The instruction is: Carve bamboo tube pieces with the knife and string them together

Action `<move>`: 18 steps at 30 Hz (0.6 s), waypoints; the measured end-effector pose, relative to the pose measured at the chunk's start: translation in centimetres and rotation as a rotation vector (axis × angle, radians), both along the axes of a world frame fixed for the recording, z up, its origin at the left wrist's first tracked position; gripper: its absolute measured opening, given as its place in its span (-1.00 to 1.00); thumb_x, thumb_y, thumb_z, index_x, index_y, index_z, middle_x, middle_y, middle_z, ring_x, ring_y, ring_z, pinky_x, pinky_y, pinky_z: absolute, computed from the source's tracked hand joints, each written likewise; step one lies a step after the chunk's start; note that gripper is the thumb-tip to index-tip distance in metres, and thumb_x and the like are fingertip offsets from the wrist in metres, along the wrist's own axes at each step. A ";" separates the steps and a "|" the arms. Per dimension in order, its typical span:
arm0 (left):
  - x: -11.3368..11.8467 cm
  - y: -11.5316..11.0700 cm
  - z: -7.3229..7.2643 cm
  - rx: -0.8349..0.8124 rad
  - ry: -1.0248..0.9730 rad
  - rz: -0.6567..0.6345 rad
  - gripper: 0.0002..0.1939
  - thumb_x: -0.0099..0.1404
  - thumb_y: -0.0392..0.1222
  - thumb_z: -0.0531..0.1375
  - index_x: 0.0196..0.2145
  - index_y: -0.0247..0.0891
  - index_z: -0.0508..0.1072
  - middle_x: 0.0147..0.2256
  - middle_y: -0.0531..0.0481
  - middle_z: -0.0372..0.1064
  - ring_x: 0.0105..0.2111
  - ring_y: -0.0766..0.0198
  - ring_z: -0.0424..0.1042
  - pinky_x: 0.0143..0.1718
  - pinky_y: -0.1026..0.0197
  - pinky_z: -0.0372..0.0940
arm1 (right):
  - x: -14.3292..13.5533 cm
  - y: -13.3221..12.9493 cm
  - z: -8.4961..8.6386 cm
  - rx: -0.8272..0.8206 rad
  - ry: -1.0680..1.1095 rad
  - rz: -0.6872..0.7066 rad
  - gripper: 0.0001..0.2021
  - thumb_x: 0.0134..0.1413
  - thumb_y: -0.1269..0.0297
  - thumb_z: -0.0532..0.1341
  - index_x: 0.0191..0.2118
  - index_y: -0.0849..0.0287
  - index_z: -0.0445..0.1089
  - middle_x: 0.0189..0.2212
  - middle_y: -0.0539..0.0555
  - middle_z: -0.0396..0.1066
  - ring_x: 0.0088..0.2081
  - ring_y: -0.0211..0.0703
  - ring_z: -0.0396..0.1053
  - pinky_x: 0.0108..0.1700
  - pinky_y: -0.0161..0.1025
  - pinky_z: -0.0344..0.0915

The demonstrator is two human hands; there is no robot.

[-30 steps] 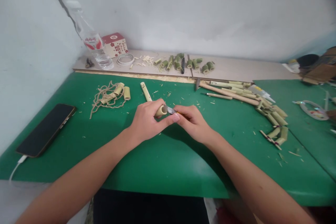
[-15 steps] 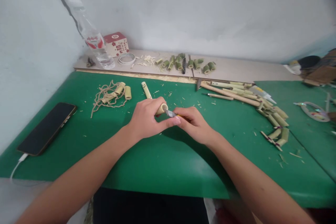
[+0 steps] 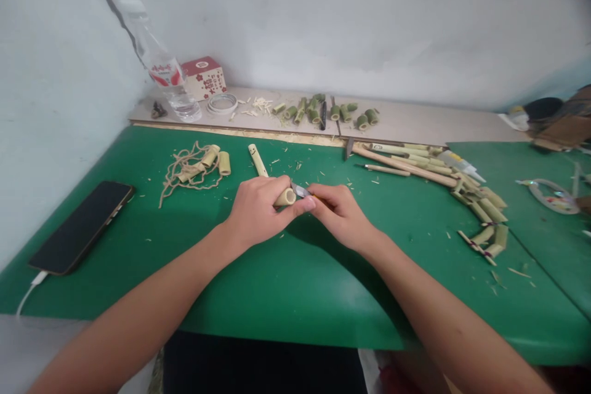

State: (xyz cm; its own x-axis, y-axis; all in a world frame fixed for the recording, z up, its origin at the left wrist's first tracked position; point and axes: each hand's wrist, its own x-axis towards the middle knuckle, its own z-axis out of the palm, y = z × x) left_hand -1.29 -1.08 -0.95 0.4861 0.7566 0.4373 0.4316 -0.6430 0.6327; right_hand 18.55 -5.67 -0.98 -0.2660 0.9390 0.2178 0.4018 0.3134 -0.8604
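Note:
My left hand [image 3: 258, 206] is closed around a short bamboo tube [image 3: 286, 197], whose open end faces right. My right hand [image 3: 341, 215] grips a small knife by its yellow handle; the knife blade [image 3: 301, 191] lies at the upper rim of the tube. The left thumb reaches across to the right hand's fingertips. Just behind the left hand, a thin bamboo stick with a drawn face [image 3: 257, 159] lies on the green table mat [image 3: 295, 289]. Bamboo shavings are scattered behind the hands.
A phone [image 3: 83, 226] on a cable and bamboo pieces with twine [image 3: 191, 166] are on the left. A hammer [image 3: 401, 165] and joined bamboo segments [image 3: 492, 212] lie right. Behind stand a bottle [image 3: 168, 74], a box [image 3: 205, 77], tape [image 3: 222, 104] and green bamboo pieces [image 3: 314, 116].
The knife blade has moved from the tube's opening up to its upper rim. The tube's open end has shifted slightly lower and turned more toward the camera.

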 end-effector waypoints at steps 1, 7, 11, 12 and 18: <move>0.1 -0.1 0.1 -0.034 -0.001 0.009 -0.38 0.43 0.36 0.15 -0.52 -0.17 0.13 -0.63 0.15 0.08 -0.58 0.34 0.11 -0.46 0.22 -0.01 | 0.0 0.0 -0.1 0.005 -0.007 -0.014 -0.43 0.42 -0.24 0.15 -0.46 0.13 0.28 -0.60 -0.13 0.08 -0.53 -0.32 -0.02 -0.46 -0.27 -0.08; 0.0 -0.1 0.3 -0.176 -0.021 0.003 -0.39 0.35 0.38 0.24 -0.50 -0.17 0.17 -0.62 0.18 0.12 -0.58 0.37 0.12 -0.46 0.24 -0.01 | -0.2 -0.1 -0.1 0.041 -0.018 -0.038 -0.40 0.43 -0.27 0.12 -0.50 0.12 0.20 -0.61 -0.13 0.06 -0.54 -0.32 -0.03 -0.47 -0.27 -0.09; 0.0 -0.2 0.1 -0.231 -0.075 -0.051 -0.48 0.40 0.27 0.22 -0.47 -0.17 0.21 -0.61 0.19 0.08 -0.58 0.37 0.08 -0.47 0.23 -0.01 | -0.6 -0.4 -0.1 0.089 0.009 -0.073 -0.42 0.42 -0.25 0.14 -0.49 0.12 0.21 -0.61 -0.13 0.05 -0.55 -0.33 -0.03 -0.47 -0.27 -0.07; 0.0 -0.2 0.0 -0.259 -0.103 -0.076 -0.51 0.42 0.23 0.20 -0.47 -0.18 0.22 -0.62 0.19 0.06 -0.58 0.38 0.06 -0.48 0.23 -0.01 | -0.7 -0.4 -0.1 0.103 0.016 -0.088 -0.43 0.42 -0.24 0.15 -0.48 0.12 0.23 -0.61 -0.13 0.05 -0.55 -0.33 -0.02 -0.47 -0.27 -0.07; 0.1 -0.3 -0.3 -0.417 -0.324 -0.151 -0.50 0.44 0.13 0.19 -0.52 -0.17 0.13 -0.58 0.18 -0.05 -0.55 0.38 -0.05 -0.50 0.21 -0.06 | -0.9 -0.6 -0.5 0.072 0.098 -0.243 -0.42 0.39 -0.30 0.15 -0.44 0.11 0.30 -0.62 -0.12 0.09 -0.56 -0.30 0.04 -0.47 -0.26 -0.02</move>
State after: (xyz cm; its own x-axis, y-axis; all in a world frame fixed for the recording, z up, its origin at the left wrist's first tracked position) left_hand -1.18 -1.35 -1.25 0.4931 0.8301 0.2603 0.0945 -0.3485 0.9325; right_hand 17.67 -6.25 -1.50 -0.0093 0.9540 0.2997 0.3886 0.2796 -0.8780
